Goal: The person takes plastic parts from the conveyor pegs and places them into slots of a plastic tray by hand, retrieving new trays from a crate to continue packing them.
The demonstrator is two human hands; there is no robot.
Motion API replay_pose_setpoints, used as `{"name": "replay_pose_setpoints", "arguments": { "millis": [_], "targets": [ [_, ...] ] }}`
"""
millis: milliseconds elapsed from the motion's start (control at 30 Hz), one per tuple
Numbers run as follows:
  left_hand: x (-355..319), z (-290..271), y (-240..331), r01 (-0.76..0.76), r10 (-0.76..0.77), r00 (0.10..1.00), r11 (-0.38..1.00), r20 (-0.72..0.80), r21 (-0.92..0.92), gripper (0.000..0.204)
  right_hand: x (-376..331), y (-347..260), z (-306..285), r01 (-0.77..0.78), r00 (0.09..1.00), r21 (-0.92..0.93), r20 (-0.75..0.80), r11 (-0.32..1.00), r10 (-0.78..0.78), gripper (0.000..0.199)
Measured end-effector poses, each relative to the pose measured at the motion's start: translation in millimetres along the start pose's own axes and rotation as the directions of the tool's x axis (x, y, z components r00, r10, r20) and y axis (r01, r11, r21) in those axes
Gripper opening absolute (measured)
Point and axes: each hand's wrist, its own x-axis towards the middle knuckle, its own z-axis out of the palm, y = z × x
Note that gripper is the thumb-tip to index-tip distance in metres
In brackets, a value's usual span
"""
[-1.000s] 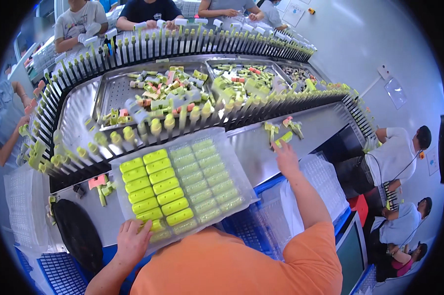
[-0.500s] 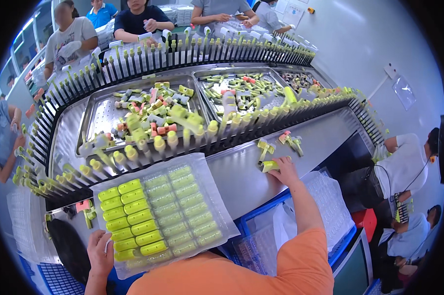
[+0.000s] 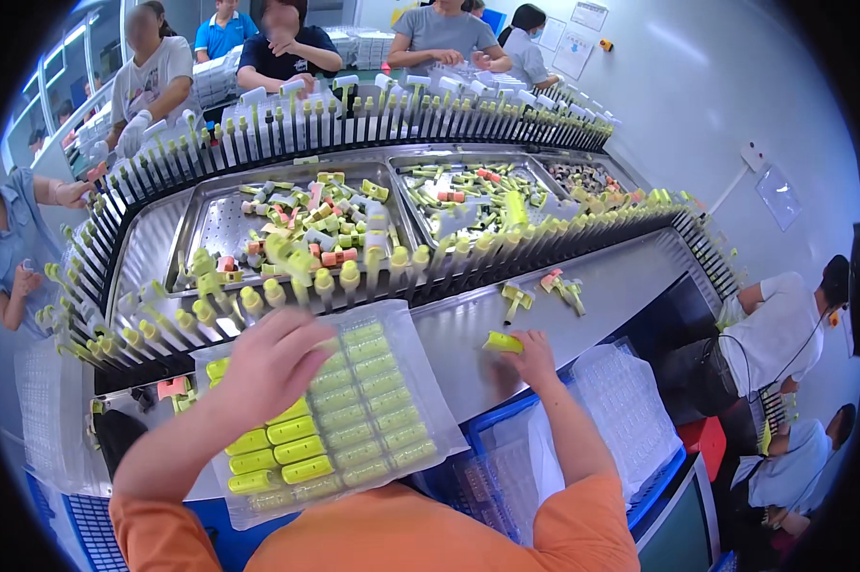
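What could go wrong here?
1. The right hand holds the lime-green piece near one end, so it might slip.
2. The left hand, motion-blurred, overlaps the partly filled clear tray in view; it could nudge seated pieces.
3. The tray's near edge looks close to the orange shirt; leaning in may shift it.
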Motion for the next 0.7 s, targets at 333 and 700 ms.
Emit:
{"name": "replay_pose_setpoints", "arguments": {
  "millis": [333, 700],
  "targets": [
    [239, 147, -29, 0.364, -0.418, 0.759, 0.908, 0.500, 0.206, 0.066, -27, -52, -13, 0.050, 0.996, 0.188, -0.079, 0.981, -0.036, 0.039],
    [207, 112, -49, -0.131, -0.174, 0.772, 0.898, 0.612, 0.420, 0.024, -29, -127, -56, 0.259, 0.965, 0.260, -0.117, 0.930, -0.236, 0.035]
  ]
}}
